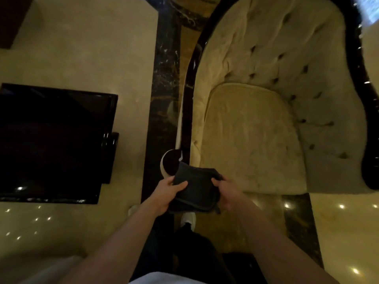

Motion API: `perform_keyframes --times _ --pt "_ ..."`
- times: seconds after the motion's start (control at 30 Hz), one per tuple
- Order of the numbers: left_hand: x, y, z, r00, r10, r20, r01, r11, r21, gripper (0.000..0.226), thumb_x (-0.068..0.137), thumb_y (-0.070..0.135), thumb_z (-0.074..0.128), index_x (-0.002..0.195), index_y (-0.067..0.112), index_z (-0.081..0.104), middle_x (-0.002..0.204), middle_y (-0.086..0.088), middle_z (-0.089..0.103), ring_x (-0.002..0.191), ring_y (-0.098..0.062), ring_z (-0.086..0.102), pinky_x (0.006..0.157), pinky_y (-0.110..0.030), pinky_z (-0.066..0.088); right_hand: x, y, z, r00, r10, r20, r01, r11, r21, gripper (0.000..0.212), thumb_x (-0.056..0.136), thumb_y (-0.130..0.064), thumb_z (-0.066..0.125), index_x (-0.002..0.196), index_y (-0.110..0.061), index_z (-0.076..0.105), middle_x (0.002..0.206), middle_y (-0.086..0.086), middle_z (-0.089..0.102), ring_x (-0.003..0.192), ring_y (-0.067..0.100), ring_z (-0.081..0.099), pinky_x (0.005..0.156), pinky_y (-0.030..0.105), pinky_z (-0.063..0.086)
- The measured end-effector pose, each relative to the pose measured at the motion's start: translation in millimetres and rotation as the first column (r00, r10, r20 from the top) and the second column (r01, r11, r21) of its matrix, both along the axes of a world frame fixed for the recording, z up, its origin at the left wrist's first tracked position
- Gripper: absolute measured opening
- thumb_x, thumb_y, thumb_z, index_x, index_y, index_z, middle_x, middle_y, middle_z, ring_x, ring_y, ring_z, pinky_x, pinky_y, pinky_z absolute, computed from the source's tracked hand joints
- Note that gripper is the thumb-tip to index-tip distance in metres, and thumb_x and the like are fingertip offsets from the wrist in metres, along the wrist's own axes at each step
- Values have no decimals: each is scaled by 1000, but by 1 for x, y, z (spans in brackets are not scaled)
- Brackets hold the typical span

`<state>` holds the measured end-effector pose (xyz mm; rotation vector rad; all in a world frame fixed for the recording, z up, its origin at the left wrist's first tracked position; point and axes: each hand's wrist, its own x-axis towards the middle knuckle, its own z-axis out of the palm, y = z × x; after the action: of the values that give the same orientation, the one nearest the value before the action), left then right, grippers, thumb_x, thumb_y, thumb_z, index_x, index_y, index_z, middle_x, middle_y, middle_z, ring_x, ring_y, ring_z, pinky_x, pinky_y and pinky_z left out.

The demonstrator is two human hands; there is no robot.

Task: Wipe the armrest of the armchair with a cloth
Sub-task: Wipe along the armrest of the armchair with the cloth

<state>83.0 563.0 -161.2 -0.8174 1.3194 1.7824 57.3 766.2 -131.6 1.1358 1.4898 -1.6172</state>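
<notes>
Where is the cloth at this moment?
In the head view the dark cloth sits low and centre, gripped by the left hand and right hand, just below the front end of the armchair's dark armrest.

The cloth point(194, 187) looks dark, matt and soft. The armchair point(266, 99) has cream, tufted fabric upholstery; its armrest point(187, 111) is dark, glossy wood. The side table point(55, 140) is glossy black, the floor point(82, 48) polished stone.

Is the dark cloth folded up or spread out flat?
Folded. The cloth is a small thick bundle with layered edges at the bottom, held by the left hand and right hand.
</notes>
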Motion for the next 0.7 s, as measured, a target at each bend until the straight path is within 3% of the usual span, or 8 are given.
perform_keyframes --times 0.1,0.2,0.3,0.4,0.47,0.53,0.6,0.7 --pt "13 1 -17 996 80 -46 -81 996 -28 32 92 13 62 123 24 66 120 -7 72 108 -24 70 94 -51 56 -10 2 -21 993 108 -38 -103 989 109 29 102 -16 52 130 -16 60 118 10 68 98 26 66 77 40 58" --pt "-10 -3 -26 957 154 -247 -214 947 -239 26 90 14 67 112 26 69 114 -4 73 107 -24 69 95 -53 55 -38 -9 -26 970 203 -135 -191 977 97 27 99 -24 58 126 -27 59 125 4 67 100 19 66 61 26 58" --pt "-40 -9 -32 938 27 -346 -248 750 -614 53 82 18 76 130 23 53 126 -3 60 112 -20 61 84 -29 54 -61 -27 -39 849 477 -229 -383 852 357 62 95 -23 64 150 -21 35 148 8 49 128 27 53 94 36 50" --pt "-45 -11 -47 813 -469 -345 -79 499 -863 91 76 35 77 150 19 26 152 -10 33 138 -26 36 107 -36 41 -59 -54 -50 485 839 -248 -392 462 795 68 96 -29 58 154 -14 25 157 14 35 141 31 38 111 42 36" --pt "-43 -3 -62 560 -789 -253 78 354 -932 115 72 60 68 156 13 6 164 -17 10 152 -33 7 122 -48 18 -58 -68 -69 88 982 -165 -388 186 903 61 100 -34 40 155 -13 23 164 14 24 151 34 18 121 51 23" --pt "-43 0 -85 472 -864 -176 102 252 -962 129 67 76 58 156 11 -10 167 -16 -4 153 -28 -11 124 -48 6 -62 -71 -96 -155 986 -59 -345 2 939 61 102 -35 28 157 -15 17 168 8 9 154 34 -6 123 57 11" --pt "-47 1 -106 496 -856 -147 31 186 -982 128 70 75 57 156 8 -9 166 -17 0 154 -29 -7 124 -49 10 -67 -71 -120 -186 982 -42 -294 -15 956 61 103 -36 28 159 -14 14 168 6 3 153 31 -13 123 56 6" --pt "-33 7 -121 555 -809 -194 -97 169 -981 106 86 61 52 155 2 -2 166 -20 5 154 -33 -3 123 -50 17 -53 -72 -137 -80 994 -80 -264 56 963 61 105 -38 24 158 -11 14 169 9 6 154 33 -10 124 52 3"
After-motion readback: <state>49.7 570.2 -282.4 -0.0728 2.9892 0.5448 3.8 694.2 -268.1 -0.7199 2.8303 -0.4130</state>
